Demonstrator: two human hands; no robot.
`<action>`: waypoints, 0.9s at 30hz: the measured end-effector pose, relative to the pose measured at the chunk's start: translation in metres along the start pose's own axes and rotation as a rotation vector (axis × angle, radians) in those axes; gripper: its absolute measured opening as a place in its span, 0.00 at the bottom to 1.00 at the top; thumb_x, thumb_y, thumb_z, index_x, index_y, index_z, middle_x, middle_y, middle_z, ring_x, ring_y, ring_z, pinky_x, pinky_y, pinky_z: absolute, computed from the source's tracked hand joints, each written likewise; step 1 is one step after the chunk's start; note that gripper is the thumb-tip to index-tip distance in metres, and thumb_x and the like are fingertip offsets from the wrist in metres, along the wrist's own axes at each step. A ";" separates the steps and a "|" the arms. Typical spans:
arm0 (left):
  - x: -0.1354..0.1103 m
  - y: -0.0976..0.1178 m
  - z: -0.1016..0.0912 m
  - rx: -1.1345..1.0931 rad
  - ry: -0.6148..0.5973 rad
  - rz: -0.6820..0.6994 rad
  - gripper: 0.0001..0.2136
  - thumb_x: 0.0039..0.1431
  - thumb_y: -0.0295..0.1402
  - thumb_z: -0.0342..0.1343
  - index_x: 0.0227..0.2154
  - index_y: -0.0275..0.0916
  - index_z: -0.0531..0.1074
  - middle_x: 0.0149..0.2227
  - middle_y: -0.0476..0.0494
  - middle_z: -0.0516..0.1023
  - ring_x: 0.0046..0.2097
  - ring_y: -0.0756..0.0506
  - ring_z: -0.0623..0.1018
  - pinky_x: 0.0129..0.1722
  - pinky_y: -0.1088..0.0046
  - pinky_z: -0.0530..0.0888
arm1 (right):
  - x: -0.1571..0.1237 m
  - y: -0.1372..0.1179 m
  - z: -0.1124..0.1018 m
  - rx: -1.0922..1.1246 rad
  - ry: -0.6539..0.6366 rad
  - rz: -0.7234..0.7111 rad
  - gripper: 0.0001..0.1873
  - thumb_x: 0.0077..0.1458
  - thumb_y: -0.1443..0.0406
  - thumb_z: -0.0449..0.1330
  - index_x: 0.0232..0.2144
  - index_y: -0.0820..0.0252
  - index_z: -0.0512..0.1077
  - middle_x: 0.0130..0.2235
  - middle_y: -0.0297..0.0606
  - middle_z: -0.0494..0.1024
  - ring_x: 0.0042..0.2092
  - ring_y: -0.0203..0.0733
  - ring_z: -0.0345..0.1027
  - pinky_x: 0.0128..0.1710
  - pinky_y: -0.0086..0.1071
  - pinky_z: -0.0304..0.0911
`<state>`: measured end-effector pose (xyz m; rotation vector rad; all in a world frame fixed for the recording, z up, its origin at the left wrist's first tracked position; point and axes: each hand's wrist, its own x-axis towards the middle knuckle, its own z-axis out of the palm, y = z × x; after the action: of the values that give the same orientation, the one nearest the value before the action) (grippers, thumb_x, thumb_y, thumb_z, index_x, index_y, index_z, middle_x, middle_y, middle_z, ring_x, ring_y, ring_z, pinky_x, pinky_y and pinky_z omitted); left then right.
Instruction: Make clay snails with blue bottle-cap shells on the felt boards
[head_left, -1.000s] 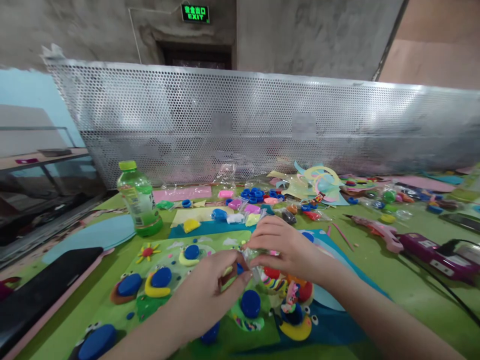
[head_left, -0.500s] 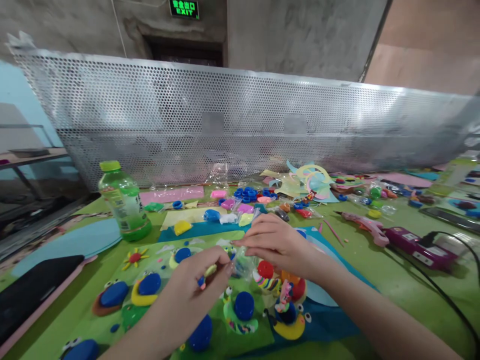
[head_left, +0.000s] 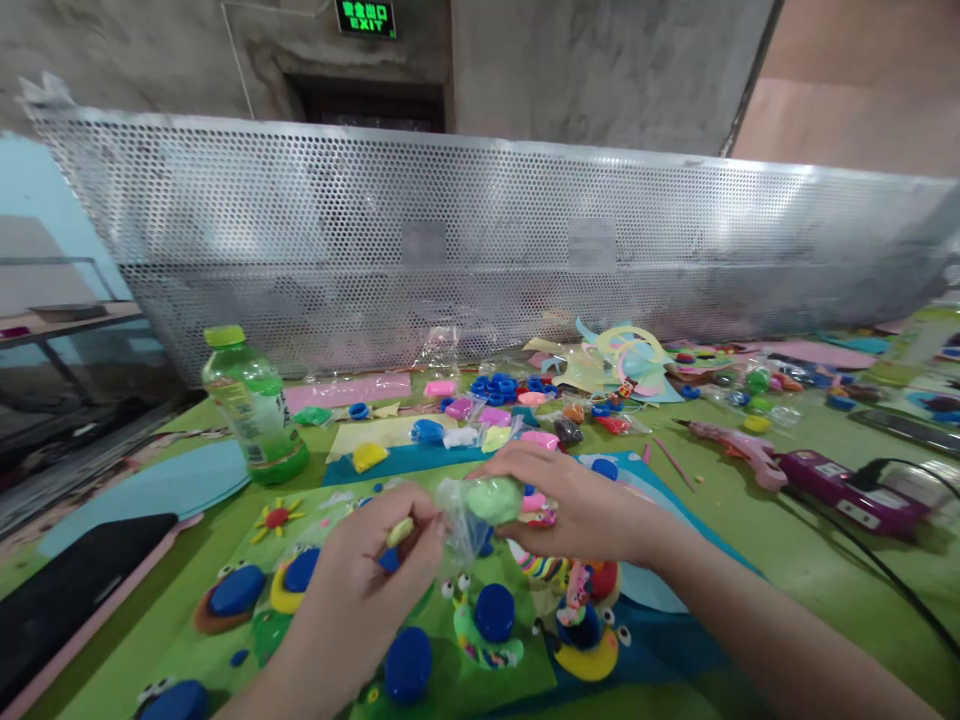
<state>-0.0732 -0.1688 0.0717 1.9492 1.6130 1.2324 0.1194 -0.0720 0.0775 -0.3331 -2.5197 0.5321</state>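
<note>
My left hand (head_left: 367, 575) and my right hand (head_left: 577, 500) meet over a green felt sheet (head_left: 330, 500) covered with clay snails topped by blue bottle caps (head_left: 495, 610). Between them is a clear plastic bag (head_left: 461, 520) with a lump of light green clay (head_left: 491, 498) inside. The fingers of my right hand are closed round the clay end of the bag. The fingers of my left hand pinch its other end, and a small yellow bit (head_left: 400, 531) shows at their tips.
A green drink bottle (head_left: 251, 405) stands at the left. Clay lumps and blue rings (head_left: 499, 385) lie behind the felt. A pink glue gun (head_left: 731, 445), a purple device (head_left: 855, 495) and its cable lie to the right. A black tablet (head_left: 75, 580) is near left. A perforated metal screen (head_left: 480, 240) closes off the back.
Both hands have lifted a little, and the bag is now stretched between them with the green clay showing at my right fingers. The camera has shifted slightly to the right.
</note>
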 end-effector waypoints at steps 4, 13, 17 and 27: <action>0.004 -0.004 -0.004 0.035 0.033 -0.071 0.12 0.56 0.37 0.45 0.19 0.40 0.58 0.20 0.54 0.57 0.22 0.53 0.60 0.20 0.78 0.57 | -0.002 -0.004 -0.008 0.082 0.038 -0.043 0.22 0.48 0.73 0.56 0.47 0.57 0.63 0.46 0.37 0.70 0.48 0.37 0.62 0.48 0.32 0.59; -0.002 0.001 0.000 0.128 0.206 0.141 0.04 0.52 0.31 0.51 0.25 0.43 0.62 0.23 0.55 0.62 0.26 0.52 0.64 0.27 0.77 0.63 | -0.003 -0.007 -0.007 0.125 -0.011 -0.029 0.23 0.47 0.73 0.54 0.48 0.58 0.63 0.47 0.37 0.70 0.47 0.37 0.63 0.48 0.31 0.60; -0.002 0.001 -0.002 0.103 0.127 0.296 0.03 0.55 0.30 0.54 0.29 0.46 0.69 0.21 0.55 0.63 0.25 0.52 0.65 0.29 0.75 0.64 | -0.002 -0.008 -0.005 0.139 -0.034 -0.024 0.24 0.48 0.73 0.54 0.50 0.59 0.62 0.49 0.39 0.69 0.50 0.38 0.62 0.50 0.32 0.59; 0.005 -0.002 -0.004 0.244 -0.024 0.256 0.07 0.57 0.37 0.52 0.27 0.45 0.71 0.19 0.54 0.63 0.25 0.51 0.66 0.24 0.78 0.63 | -0.005 -0.009 -0.005 0.006 -0.152 0.015 0.32 0.49 0.71 0.55 0.58 0.56 0.54 0.53 0.41 0.65 0.52 0.40 0.60 0.49 0.32 0.60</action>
<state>-0.0775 -0.1642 0.0744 2.3737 1.6040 1.1385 0.1256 -0.0796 0.0832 -0.3200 -2.6631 0.5915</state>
